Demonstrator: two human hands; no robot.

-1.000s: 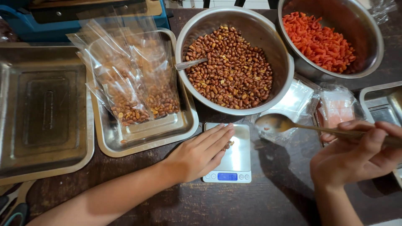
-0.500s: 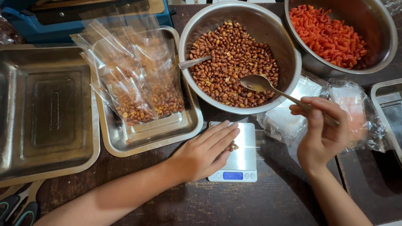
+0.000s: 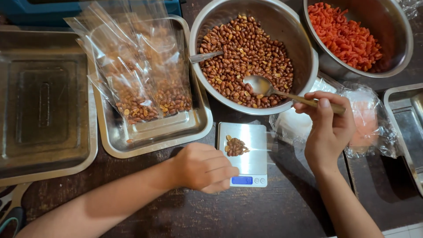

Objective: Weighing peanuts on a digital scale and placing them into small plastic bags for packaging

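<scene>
a: what's the surface like from where you're watching?

b: i see a dark brown wooden table (image 3: pixel 185 216), worn and grainy, and it fills nearly the whole view. only a sliver of pale tiled floor (image 3: pixel 405 231) shows at the bottom right, so i can't tell much about the room.

a: biggest things on it?

b: a shallow steel tray (image 3: pixel 44 110) at far left, holding nothing. beside it, touching, a second steel tray (image 3: pixel 154 136) with a stack of clear bags of peanuts (image 3: pixel 141 88). then a large steel bowl of peanuts (image 3: pixel 251 57) at top centre, with a second spoon handle (image 3: pixel 205 56) resting in at its left rim. top right, a steel bowl of orange-red snacks (image 3: pixel 352 31). below that, crumpled clear plastic bags (image 3: pixel 365 119).

a: and the hands?

b: the right hand (image 3: pixel 328 130) has its fingers pinched round the handle of a spoon (image 3: pixel 264 86), whose bowl lies on the peanuts at the near side of the big bowl. the left hand (image 3: pixel 205 167) is curled into a loose fist, knuckles just beside the front corner of a small digital scale (image 3: pixel 251 163).

a: anything on the scale?

b: a small heap of peanuts (image 3: pixel 236 146) on the left part of its platform, just in front of the big bowl.
</scene>
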